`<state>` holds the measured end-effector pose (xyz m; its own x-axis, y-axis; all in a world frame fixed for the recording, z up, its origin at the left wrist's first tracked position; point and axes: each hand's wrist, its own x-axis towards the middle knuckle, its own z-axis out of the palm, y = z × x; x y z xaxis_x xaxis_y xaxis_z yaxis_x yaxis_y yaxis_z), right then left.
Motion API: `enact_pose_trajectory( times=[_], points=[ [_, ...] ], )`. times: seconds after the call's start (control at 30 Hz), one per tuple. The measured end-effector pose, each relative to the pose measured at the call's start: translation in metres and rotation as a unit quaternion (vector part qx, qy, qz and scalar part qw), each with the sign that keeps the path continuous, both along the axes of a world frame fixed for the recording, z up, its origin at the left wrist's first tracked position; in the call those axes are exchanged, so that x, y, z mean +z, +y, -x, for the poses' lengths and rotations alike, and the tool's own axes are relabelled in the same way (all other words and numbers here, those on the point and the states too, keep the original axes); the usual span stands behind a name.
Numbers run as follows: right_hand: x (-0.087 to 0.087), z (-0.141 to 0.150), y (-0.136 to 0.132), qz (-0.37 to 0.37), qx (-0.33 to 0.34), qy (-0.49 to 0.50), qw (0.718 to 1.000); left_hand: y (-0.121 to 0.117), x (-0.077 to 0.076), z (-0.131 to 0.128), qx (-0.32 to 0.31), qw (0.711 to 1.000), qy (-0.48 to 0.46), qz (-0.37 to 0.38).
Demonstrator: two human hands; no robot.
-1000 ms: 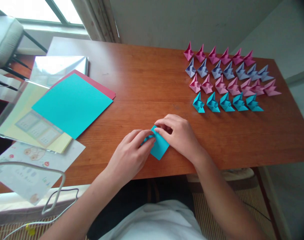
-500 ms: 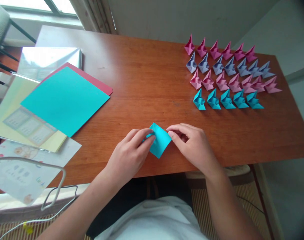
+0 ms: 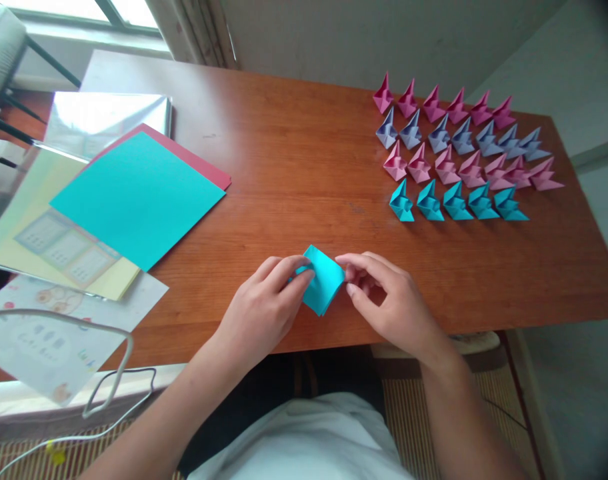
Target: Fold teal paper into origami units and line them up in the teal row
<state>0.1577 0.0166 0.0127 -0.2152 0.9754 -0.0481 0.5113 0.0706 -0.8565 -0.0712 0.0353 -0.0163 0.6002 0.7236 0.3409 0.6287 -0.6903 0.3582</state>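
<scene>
A small folded square of turquoise paper [image 3: 326, 280] lies at the table's front edge, one corner pointing away from me. Layered edges show at its near corner. My left hand [image 3: 271, 293] pinches its left corner between thumb and fingertips. At the right corner, my right hand [image 3: 384, 290] has its thumb and index finger spread apart around the tip. Whether a curled finger behind touches the paper is hard to make out.
Rows of folded paper figures stand at the right: magenta [image 3: 434, 105], lavender [image 3: 439, 137], pink [image 3: 447, 167] and turquoise [image 3: 457, 203]. Large turquoise sheets [image 3: 139, 193] lie at the left over a red sheet [image 3: 204, 163] and a yellow packet [image 3: 84, 267]. A white card [image 3: 49, 340] lies nearer.
My right thumb and index finger have parted at the paper's right corner. The paper has turned slightly, and its layers now show at the near corner. My left hand keeps its pinch.
</scene>
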Motion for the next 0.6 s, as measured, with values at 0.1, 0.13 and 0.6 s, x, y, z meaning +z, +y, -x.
enact_pose_trajectory(
  times=[0.1,0.13,0.6],
  points=[
    [-0.003,0.001,-0.004,-0.025,-0.005,0.003,1.0,0.0,0.001,0.0,0.002,1.0,0.001,0.003],
    [-0.004,0.002,-0.005,-0.037,-0.013,-0.001,0.999,0.0,0.001,0.0,0.002,1.0,0.001,0.006],
    [-0.018,0.018,-0.014,-0.269,-0.004,-0.24,0.932,0.0,-0.002,-0.001,0.001,1.0,-0.014,0.007]
  ],
)
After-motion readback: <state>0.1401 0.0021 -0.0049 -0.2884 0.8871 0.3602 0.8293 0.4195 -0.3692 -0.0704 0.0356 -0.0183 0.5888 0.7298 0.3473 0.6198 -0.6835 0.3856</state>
